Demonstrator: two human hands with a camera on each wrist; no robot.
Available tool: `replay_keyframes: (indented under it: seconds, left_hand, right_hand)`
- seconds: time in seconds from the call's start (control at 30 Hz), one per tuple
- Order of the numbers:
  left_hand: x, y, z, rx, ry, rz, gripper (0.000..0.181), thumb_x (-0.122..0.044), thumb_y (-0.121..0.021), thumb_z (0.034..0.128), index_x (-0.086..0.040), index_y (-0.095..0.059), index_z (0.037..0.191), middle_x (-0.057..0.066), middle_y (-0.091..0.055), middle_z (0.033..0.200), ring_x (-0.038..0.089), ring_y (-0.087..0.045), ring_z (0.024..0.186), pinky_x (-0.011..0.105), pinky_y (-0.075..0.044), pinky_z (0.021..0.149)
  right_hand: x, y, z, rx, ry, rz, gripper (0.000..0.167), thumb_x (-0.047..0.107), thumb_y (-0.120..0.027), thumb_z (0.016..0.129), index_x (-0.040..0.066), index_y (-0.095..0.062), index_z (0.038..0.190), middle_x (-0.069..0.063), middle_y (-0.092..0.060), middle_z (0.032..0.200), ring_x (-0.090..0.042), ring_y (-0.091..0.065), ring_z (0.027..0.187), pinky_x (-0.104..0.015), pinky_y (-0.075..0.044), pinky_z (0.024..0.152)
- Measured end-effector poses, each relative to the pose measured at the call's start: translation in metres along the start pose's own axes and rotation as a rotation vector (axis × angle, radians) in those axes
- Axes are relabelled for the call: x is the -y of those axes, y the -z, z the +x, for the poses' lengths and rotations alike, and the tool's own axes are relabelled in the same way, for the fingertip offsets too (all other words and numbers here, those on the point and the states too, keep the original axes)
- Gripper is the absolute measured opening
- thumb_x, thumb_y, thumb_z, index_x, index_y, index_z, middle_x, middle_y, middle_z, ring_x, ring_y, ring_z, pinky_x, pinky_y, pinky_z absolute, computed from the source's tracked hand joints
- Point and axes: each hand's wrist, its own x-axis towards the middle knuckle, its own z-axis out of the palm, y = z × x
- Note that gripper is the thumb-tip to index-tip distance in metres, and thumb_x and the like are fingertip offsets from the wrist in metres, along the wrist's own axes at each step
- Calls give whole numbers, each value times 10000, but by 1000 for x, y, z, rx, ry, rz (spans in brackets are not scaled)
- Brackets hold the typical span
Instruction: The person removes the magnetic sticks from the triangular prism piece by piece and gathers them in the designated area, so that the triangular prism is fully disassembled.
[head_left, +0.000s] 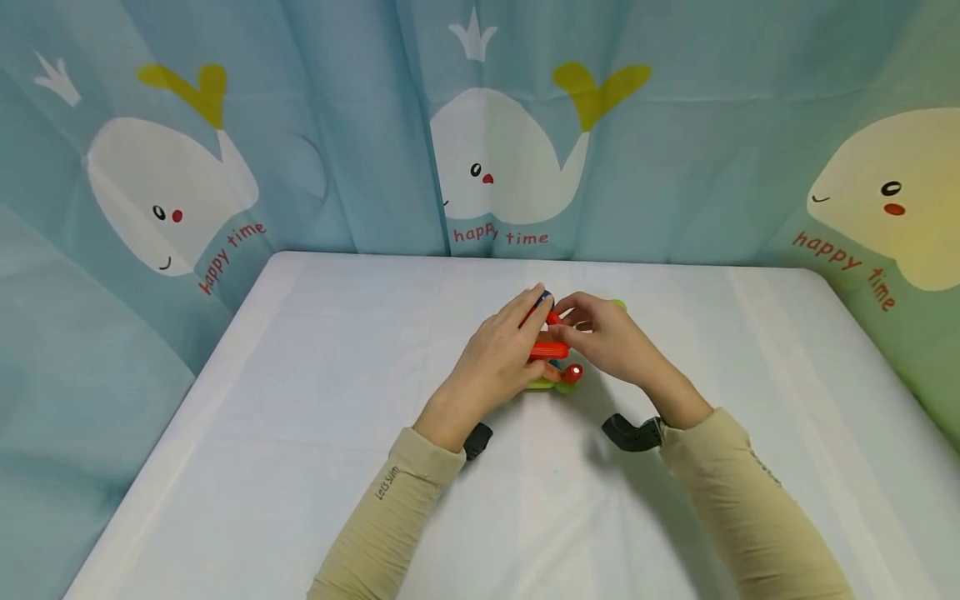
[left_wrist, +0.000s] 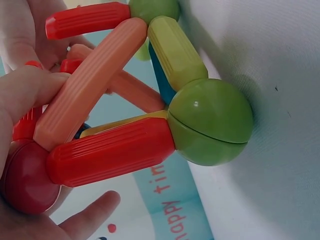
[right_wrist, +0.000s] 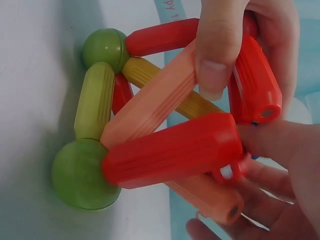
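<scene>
A frame of magnetic rods and balls stands on the table, with green balls (left_wrist: 210,122) at its base and a red ball (left_wrist: 31,175) higher up. My left hand (head_left: 501,348) grips its upper left part, fingers around the red ball and thumb on a salmon rod (right_wrist: 152,95). From the other side my right hand (head_left: 609,340) pinches a small red piece, probably a rod end, largely hidden by its fingers. A red rod (right_wrist: 172,150) and a second salmon rod (right_wrist: 210,196) point toward that hand. A yellow-green rod (left_wrist: 177,52) joins two green balls.
The frame sits on a white-covered table (head_left: 315,467). Behind stands a blue curtain (head_left: 360,150) with whale prints. Black wrist devices (head_left: 633,433) hang under both forearms, close to the table surface.
</scene>
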Motion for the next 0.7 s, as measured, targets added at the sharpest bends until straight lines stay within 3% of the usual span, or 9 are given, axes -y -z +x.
replay_keyframes:
  seconds: [0.13,0.4,0.7]
  left_hand:
    - [0,0,0,0,-1,-14,794,-325,-791,853,-14,-425,1485,131,-388,1569,253,-407,1439,385,-440,1105]
    - [1,0,-1,10,17,-22,790,-280,-787,857,-17,-406,1497,125,-378,1575,249,-404,1440,363,-409,1134]
    - [-2,-1,1,2,13,31,748,-280,-765,875,-25,-422,1489,121,-391,1570,246,-406,1442,360,-419,1125]
  right_hand:
    - [0,2,-1,-48,13,-31,245,113,-561,980,58,-608,1214,-126,-691,1138,-309,-663,1012,-476,-536,880]
    - [6,-2,2,-95,42,-25,261,72,-533,989,28,-591,1240,-136,-661,1177,-284,-622,981,-448,-524,882]
    - [9,-5,5,-206,98,-104,202,149,-638,969,10,-663,1113,-132,-719,994,-239,-643,808,-358,-530,725]
